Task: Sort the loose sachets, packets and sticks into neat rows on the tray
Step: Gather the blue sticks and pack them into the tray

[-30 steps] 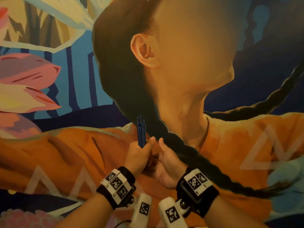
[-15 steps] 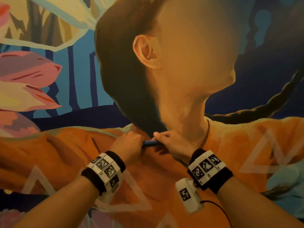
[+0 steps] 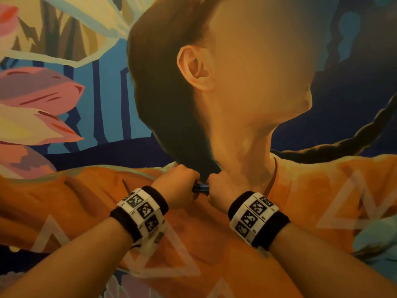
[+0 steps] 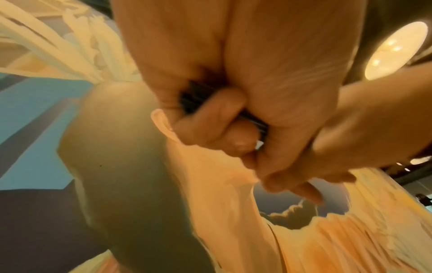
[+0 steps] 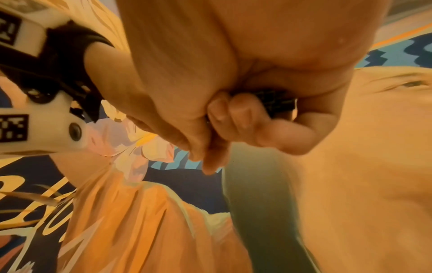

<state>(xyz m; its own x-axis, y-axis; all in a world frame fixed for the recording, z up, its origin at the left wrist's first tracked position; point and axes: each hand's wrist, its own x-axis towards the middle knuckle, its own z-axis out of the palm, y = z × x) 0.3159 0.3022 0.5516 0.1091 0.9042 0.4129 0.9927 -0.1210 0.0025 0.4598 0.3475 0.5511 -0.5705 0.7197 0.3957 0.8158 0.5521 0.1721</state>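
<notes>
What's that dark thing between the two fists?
A bundle of dark blue sticks lying level, spanning the gap; the left hand grips one end, the right hand the other. The head view shows it.

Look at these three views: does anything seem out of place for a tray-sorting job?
Yes. No tray shows in any view. Both hands, left hand and right hand, grip one bundle of dark blue sticks held level in front of a painted mural, not over a work surface.

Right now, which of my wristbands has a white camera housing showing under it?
The left wristband: its white housing hangs below. Under the right wristband none shows.
</notes>
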